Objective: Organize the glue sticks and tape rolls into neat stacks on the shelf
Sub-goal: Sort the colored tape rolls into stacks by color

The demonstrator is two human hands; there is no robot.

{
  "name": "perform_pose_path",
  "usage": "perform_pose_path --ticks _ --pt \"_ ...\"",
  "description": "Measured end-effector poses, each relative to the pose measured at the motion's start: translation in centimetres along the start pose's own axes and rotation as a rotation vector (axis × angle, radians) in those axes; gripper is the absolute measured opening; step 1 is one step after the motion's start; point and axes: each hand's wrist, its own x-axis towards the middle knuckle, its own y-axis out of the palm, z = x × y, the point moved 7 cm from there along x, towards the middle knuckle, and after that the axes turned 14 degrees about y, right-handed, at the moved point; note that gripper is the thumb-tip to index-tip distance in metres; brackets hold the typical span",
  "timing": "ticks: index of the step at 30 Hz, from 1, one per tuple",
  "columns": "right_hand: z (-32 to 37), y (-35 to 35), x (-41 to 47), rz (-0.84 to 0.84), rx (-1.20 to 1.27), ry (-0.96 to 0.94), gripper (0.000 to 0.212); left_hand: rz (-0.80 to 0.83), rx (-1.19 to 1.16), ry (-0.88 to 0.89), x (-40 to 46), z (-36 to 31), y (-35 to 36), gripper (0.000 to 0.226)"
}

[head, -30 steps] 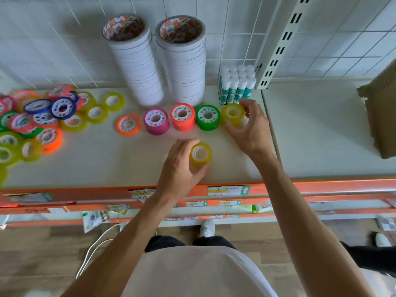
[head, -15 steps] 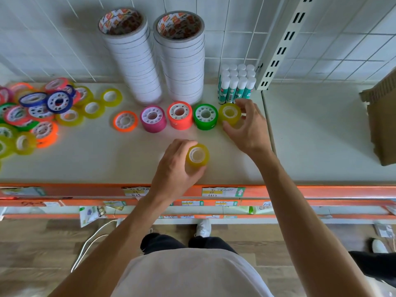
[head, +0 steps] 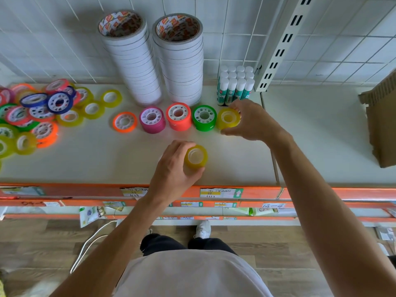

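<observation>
My left hand [head: 174, 168] grips a short stack of yellow tape rolls [head: 196, 156] above the shelf's front middle. My right hand [head: 251, 121] curls round another yellow tape stack [head: 228, 121] standing at the right end of a row. That row holds a green stack [head: 204, 118], a red stack [head: 178, 116], a pink stack [head: 152, 120] and a single orange roll [head: 125, 122]. Glue sticks [head: 235, 85] stand packed upright behind the right hand. Two tall white tape stacks [head: 132, 61] [head: 182, 63] rise at the back.
A loose heap of coloured tape rolls [head: 36, 116] covers the shelf's left part. The white shelf [head: 96, 159] has an orange front rail [head: 321, 192]. A slotted upright post [head: 278, 43] and a cardboard box [head: 383, 121] stand at the right.
The view has shifted slightly. My right hand has closed more around the yellow stack at the row's end. My left hand still holds its yellow stack in much the same place.
</observation>
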Motion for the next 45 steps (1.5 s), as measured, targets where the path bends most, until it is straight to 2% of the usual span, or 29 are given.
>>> perform_pose_path --ticks 10,16,24,30,36,41,45 --pt "0.3 0.1 0.4 0.037 -0.043 0.01 0.073 0.009 -0.006 -0.008 -0.1 0.0 0.1 0.054" --pt "0.2 0.3 0.3 -0.019 -0.022 0.011 0.061 0.007 -0.009 -0.011 0.0 -0.1 0.1 0.053" --pt "-0.3 0.8 0.5 -0.036 -0.004 0.027 0.068 0.013 -0.011 0.005 0.5 -0.6 -0.1 0.053" --pt "-1.6 0.4 -1.1 -0.041 0.079 0.076 0.087 -0.031 0.001 0.104 4.9 -2.0 -0.6 0.05" --pt "-3.3 1.0 -4.0 -0.157 0.232 0.114 0.074 0.064 0.069 0.112 10.9 -2.0 1.3 0.057" --pt "-3.6 1.4 -4.7 -0.198 0.297 0.141 0.071 0.176 0.119 0.124 13.1 -1.6 3.3 0.056" --pt "-3.4 0.9 -5.2 -0.22 0.248 0.109 0.07 0.199 0.114 0.12 13.5 -1.5 4.0 0.057"
